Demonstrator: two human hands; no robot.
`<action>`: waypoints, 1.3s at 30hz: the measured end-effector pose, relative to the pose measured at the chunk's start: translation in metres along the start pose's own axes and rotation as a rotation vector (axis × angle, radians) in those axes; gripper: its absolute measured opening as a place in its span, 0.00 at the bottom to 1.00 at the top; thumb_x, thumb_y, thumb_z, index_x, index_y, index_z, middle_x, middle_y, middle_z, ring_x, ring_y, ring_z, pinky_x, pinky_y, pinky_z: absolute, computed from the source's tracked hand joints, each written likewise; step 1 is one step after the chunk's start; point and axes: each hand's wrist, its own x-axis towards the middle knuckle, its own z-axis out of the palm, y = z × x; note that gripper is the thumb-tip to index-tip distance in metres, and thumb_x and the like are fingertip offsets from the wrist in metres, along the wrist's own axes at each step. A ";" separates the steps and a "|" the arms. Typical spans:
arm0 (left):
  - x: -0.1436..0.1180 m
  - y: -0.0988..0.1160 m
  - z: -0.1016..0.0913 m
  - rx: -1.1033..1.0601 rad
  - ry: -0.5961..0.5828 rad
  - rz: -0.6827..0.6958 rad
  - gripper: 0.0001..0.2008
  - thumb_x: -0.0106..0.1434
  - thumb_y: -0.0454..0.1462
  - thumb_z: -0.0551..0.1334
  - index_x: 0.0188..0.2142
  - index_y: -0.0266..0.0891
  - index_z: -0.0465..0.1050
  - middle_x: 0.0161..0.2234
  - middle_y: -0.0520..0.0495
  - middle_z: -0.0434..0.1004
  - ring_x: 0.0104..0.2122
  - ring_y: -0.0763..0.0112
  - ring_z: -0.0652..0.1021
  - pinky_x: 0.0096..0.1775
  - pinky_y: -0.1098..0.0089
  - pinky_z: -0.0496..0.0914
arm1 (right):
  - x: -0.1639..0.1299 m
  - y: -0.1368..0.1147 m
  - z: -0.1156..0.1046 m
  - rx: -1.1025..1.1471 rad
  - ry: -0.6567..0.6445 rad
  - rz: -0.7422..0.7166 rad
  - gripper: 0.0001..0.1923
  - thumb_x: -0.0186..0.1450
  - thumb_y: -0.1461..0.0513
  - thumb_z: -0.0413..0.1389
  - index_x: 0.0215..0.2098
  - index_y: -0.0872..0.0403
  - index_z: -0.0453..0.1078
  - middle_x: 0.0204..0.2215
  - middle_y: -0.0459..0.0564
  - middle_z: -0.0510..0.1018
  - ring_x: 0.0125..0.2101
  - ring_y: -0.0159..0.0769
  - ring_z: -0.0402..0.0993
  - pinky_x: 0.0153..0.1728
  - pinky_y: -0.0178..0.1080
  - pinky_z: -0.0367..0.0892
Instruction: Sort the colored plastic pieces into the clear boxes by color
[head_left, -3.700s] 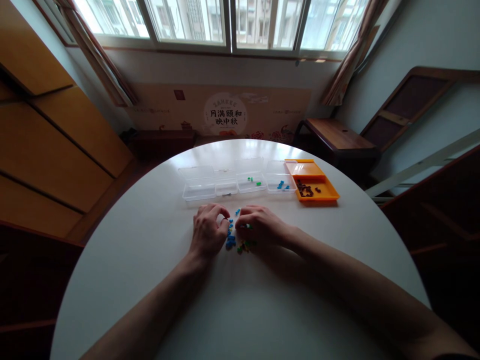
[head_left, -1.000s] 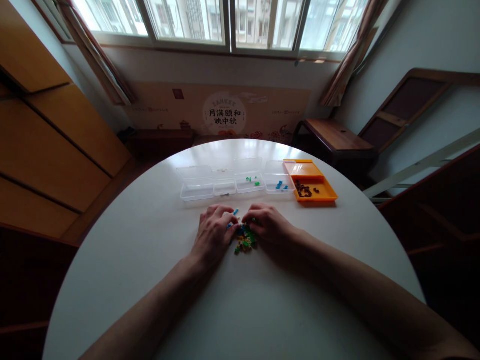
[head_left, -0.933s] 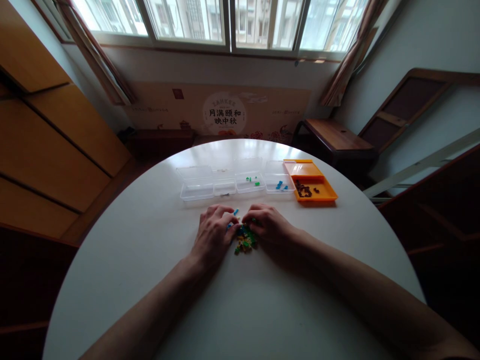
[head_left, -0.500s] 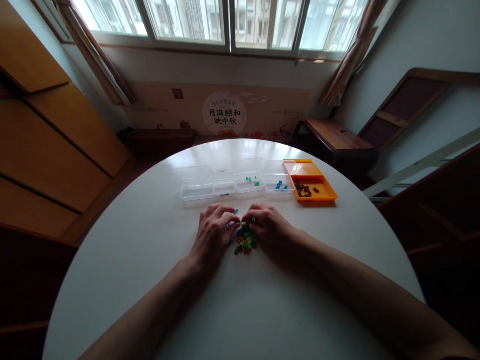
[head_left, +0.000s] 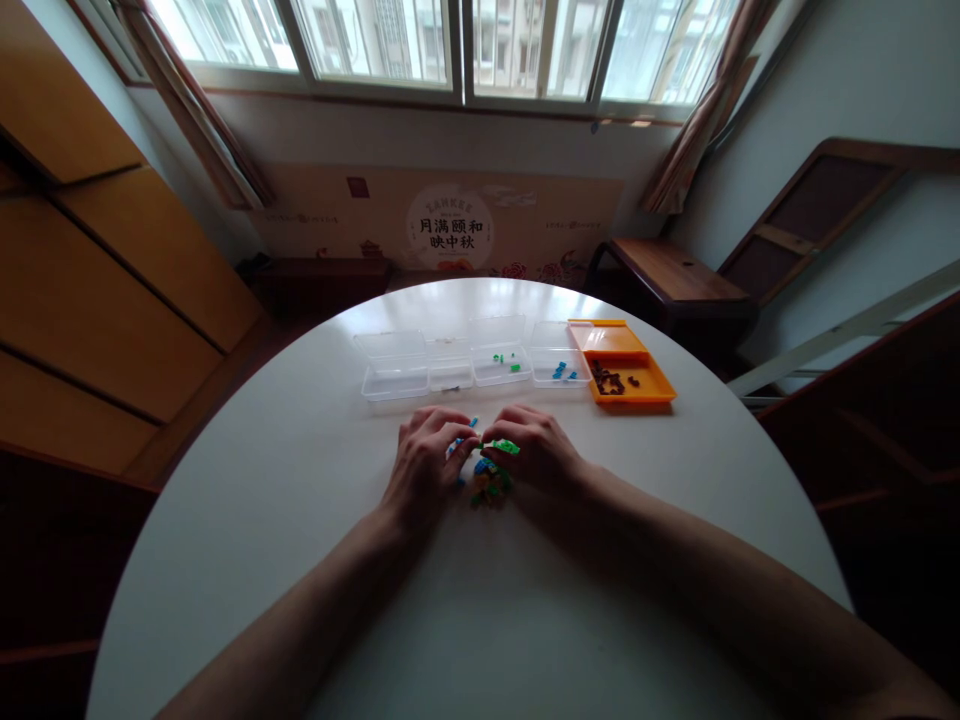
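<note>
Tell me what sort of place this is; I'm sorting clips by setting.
Most likely a room in a home, not a workshop. A round white table stands under a wide window with curtains, wooden furniture sits by the wall, and apartment blocks show outside.

- The round table [head_left: 300,520] carries everything; a window runs behind its far edge.
- A small pile of pieces [head_left: 489,482] lies on the table near its middle.
- The left hand [head_left: 426,464] rests just left of the pile, the right hand [head_left: 534,452] just right of it, fingertips almost meeting above it.
- Behind the hands stands a row of boxes [head_left: 465,362], side by side.
- An open tray [head_left: 624,372] ends that row on the right, with pieces inside.
- A side table [head_left: 675,268] stands beyond the round table, to the right.
</note>
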 end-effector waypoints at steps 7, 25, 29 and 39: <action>0.002 0.005 -0.003 -0.012 0.021 -0.058 0.11 0.66 0.40 0.55 0.35 0.40 0.75 0.39 0.45 0.76 0.45 0.61 0.71 0.50 0.57 0.62 | 0.003 0.004 -0.005 -0.065 -0.004 -0.020 0.05 0.64 0.61 0.57 0.33 0.53 0.74 0.29 0.48 0.75 0.32 0.33 0.69 0.34 0.34 0.62; -0.002 0.009 -0.001 0.050 -0.028 0.034 0.07 0.64 0.37 0.57 0.37 0.41 0.74 0.42 0.46 0.76 0.47 0.60 0.70 0.50 0.57 0.61 | 0.052 0.056 -0.027 -0.039 0.244 0.377 0.08 0.63 0.63 0.55 0.38 0.56 0.75 0.31 0.49 0.75 0.27 0.31 0.68 0.33 0.35 0.63; -0.003 0.008 -0.001 0.057 -0.030 0.034 0.07 0.64 0.35 0.58 0.37 0.41 0.75 0.43 0.46 0.76 0.48 0.60 0.70 0.50 0.56 0.61 | 0.029 0.048 -0.025 -0.030 0.071 0.276 0.08 0.63 0.66 0.55 0.36 0.56 0.76 0.32 0.49 0.76 0.26 0.30 0.68 0.31 0.35 0.62; -0.004 0.007 0.000 0.075 -0.026 0.024 0.08 0.62 0.33 0.58 0.37 0.41 0.75 0.43 0.45 0.75 0.48 0.58 0.69 0.51 0.55 0.61 | 0.009 0.020 -0.015 -0.036 -0.191 0.177 0.09 0.61 0.70 0.53 0.33 0.55 0.75 0.31 0.48 0.74 0.29 0.30 0.69 0.31 0.32 0.59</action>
